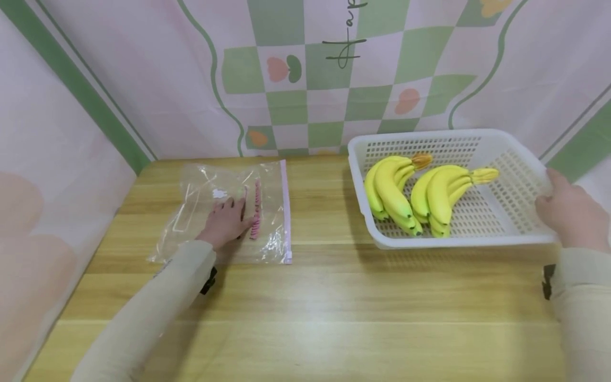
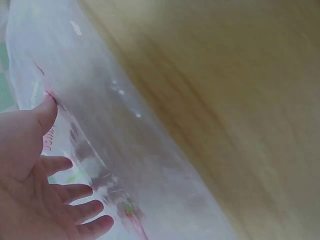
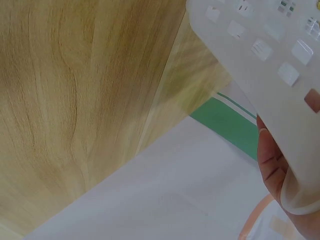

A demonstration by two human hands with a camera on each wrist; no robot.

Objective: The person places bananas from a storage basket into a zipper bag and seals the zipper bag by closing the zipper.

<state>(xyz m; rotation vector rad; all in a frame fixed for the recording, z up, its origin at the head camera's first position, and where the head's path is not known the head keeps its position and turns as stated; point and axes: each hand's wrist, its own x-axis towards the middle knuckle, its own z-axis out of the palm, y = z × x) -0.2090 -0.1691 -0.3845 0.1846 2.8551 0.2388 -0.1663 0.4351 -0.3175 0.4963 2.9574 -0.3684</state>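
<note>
A clear zip bag [image 1: 271, 245] with a lilac zip strip and pink print lies flat on the left of the table. My left hand [image 1: 224, 220] rests on it with the fingers spread, and the left wrist view shows that hand [image 2: 30, 170] palm side, fingers loosely extended. On the right, my right hand [image 1: 575, 215] grips the right end of a white plastic basket [image 1: 458, 242]. Its fingers [image 3: 272, 162] curl behind the basket wall [image 3: 260, 47] in the right wrist view. Two bunches of bananas, one on the left [image 1: 393, 185] and one nearer the middle [image 1: 441, 196], lie inside the basket.
The wooden table [image 1: 310, 318] spreads between the bag and the basket and toward me. A patterned cloth [image 1: 329, 69] with green checks stands behind the table, and more cloth flanks it on the left [image 1: 57, 159] and right.
</note>
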